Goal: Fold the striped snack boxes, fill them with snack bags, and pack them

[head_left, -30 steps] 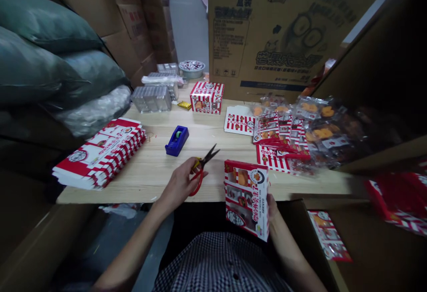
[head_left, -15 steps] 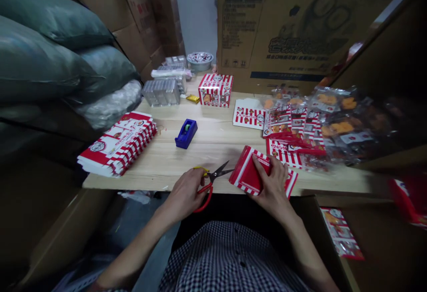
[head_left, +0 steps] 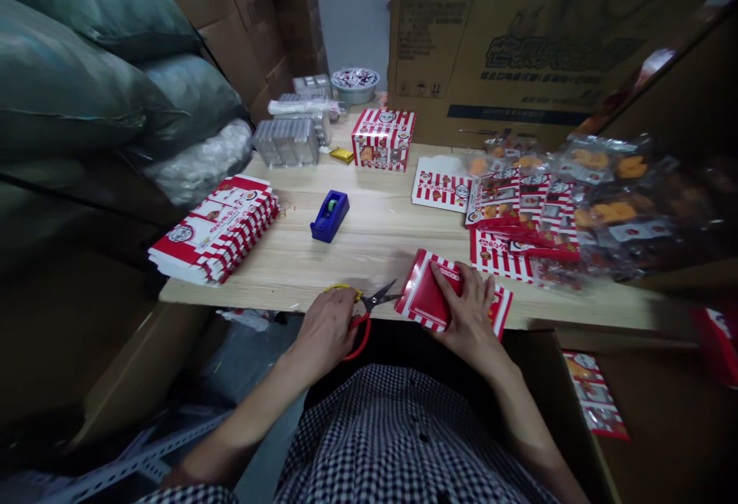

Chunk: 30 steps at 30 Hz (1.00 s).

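My left hand (head_left: 328,323) is closed on a pair of scissors (head_left: 373,301) with red and yellow handles. The scissors' blades are spread and point right, their tips close to the left edge of a red-and-white striped packet (head_left: 430,300). My right hand (head_left: 470,316) grips that packet at the table's front edge, its fingers lying across the red face. Under the right hand another printed piece (head_left: 503,306) sticks out, partly hidden. Beyond the hands stands a blue tape dispenser (head_left: 330,217).
Folded striped cartons (head_left: 216,227) are stacked at the left. A made-up striped box (head_left: 383,140) stands at the back, near clear plastic cases (head_left: 287,143) and a tub of sachets (head_left: 355,86). Snack packs (head_left: 605,212) pile up at the right. An open cardboard box (head_left: 663,389) sits below.
My view has shifted a little, so the tabletop things appear slightly higher and further right. The scissors and packet keep nearly the same place relative to each other; the blades stay apart.
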Available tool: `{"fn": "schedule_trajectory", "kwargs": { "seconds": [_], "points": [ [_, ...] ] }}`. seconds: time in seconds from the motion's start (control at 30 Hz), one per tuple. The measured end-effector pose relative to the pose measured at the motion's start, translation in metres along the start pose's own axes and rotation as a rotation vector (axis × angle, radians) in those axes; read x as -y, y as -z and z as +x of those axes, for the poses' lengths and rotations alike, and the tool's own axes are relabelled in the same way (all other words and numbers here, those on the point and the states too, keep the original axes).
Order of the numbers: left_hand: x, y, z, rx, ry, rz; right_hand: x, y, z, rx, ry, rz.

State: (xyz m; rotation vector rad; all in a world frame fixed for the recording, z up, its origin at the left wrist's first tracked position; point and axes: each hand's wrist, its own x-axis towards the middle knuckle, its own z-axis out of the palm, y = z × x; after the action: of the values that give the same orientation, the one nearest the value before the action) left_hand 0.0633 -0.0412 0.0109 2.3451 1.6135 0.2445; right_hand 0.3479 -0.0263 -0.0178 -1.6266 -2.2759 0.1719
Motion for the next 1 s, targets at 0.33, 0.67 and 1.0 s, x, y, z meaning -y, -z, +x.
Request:
{"fn": "schedule_trajectory", "kwargs": {
  "seconds": [0.33, 0.67, 1.0],
  "points": [
    [0.004, -0.001, -0.011, -0.019, -0.024, -0.003, -0.002, -0.005, -0.003, 0.001, -0.034, 0.004],
    [-0.014, -0.015, 0.009, -0.031, 0.156, 0.007, 0.012, -0.022, -0.004, 0.048, -0.012, 0.068],
    [0.019, -0.011, 0.037, -0.225, 0.536, 0.003, 0.049, -0.056, -0.021, 0.2, 0.115, 0.188]
  ]
}}
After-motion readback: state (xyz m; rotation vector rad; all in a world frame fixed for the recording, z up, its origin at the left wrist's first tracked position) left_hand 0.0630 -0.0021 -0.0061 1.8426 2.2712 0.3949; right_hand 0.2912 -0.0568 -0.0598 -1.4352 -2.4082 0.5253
